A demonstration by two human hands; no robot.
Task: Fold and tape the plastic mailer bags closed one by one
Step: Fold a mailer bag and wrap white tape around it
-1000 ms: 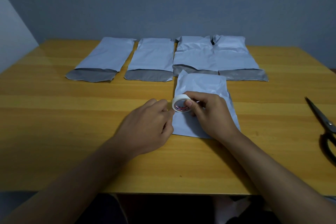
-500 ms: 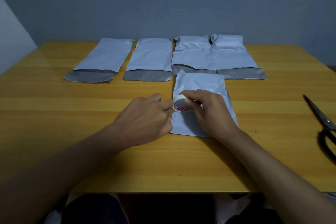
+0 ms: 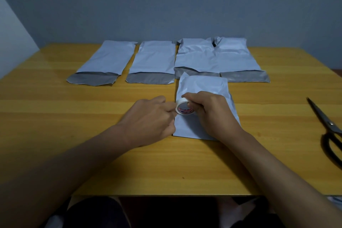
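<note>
A folded white mailer bag (image 3: 202,87) lies flat in the middle of the wooden table (image 3: 74,135). My right hand (image 3: 211,114) rests on it and grips a small white roll of tape (image 3: 184,108), held upright over the bag's left edge. My left hand (image 3: 151,118) is curled beside the roll, its fingertips pinching at the roll's left rim, where the tape end is hidden from me. Behind lie several unfolded mailer bags (image 3: 153,61) in a row, their grey flaps open toward me.
Black scissors (image 3: 327,127) lie on the table near its right edge. A grey wall stands behind the table. The near table edge runs just below my forearms.
My hands and the tape roll stay almost in place. The left fingertips have closed in on the roll's rim.
</note>
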